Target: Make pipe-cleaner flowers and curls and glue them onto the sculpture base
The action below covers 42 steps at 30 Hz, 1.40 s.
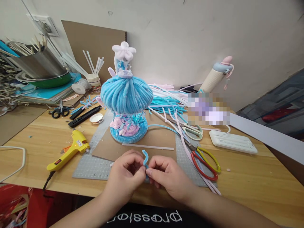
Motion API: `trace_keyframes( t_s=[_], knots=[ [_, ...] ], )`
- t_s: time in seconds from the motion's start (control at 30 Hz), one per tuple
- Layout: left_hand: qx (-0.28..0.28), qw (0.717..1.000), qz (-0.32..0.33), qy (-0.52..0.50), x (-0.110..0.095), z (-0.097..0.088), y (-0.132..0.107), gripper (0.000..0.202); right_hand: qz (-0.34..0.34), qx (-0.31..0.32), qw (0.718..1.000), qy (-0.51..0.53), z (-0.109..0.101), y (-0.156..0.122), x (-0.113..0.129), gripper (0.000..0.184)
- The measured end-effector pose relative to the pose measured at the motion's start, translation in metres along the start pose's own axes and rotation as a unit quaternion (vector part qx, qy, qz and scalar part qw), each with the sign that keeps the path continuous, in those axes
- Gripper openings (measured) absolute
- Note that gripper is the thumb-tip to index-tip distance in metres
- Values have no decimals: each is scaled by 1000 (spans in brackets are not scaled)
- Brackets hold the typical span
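The model (127, 91) is standing on the cardboard (102, 150), its dome (114, 98), base (129, 137) and flower (124, 52) already assembled. Before it, the left hand (128, 169) and right hand (167, 174) are pinching a blue stem (145, 156), which is being held apart, not yet attached.

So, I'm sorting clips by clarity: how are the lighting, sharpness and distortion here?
Head view: the blue stem between the left hand and right hand looks reasonably sharp; head view, the wall is brightest just behind the blue figure, dimmer toward the upper right; head view, a pixelated patch hides detail, and the edges look stretched.
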<state>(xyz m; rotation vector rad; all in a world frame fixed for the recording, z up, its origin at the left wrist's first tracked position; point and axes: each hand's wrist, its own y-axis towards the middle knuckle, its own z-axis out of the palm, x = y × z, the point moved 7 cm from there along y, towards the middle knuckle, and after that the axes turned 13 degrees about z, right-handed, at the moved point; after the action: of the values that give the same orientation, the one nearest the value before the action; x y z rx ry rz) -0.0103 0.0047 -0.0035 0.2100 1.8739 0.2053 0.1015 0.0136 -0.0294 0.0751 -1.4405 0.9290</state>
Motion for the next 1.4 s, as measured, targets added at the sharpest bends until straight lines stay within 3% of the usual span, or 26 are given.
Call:
trace_keyframes(
  t_s=[0.27,0.43,0.53,0.63,0.73,0.9,1.07,1.17,1.4],
  knots=[
    [-5,991,56,119,-13,0,-2,11,13,-2,999,46,-2,2,-5,17],
    [-112,977,79,161,-8,-25,1,12,28,57,995,78,6,-4,-9,14],
    [-76,989,72,108,-2,-23,0,13,30,56,983,175,2,-3,-6,18],
    [-53,997,51,32,1,-16,-4,5,44,112,959,257,7,-2,-4,22],
    [-38,998,14,-57,2,-9,-6,11,46,143,948,282,11,-1,-3,25],
    [2,991,-41,-126,4,1,-3,9,25,92,978,185,8,1,-8,31],
    [30,997,-45,-62,3,2,-3,8,-51,-20,998,10,-2,-5,4,25],
    [63,997,-32,-3,-1,4,-4,10,-96,-42,994,21,-7,-9,13,18],
    [86,996,-24,19,-2,8,-5,13,-70,-44,995,50,-9,-5,11,23]
  ],
)
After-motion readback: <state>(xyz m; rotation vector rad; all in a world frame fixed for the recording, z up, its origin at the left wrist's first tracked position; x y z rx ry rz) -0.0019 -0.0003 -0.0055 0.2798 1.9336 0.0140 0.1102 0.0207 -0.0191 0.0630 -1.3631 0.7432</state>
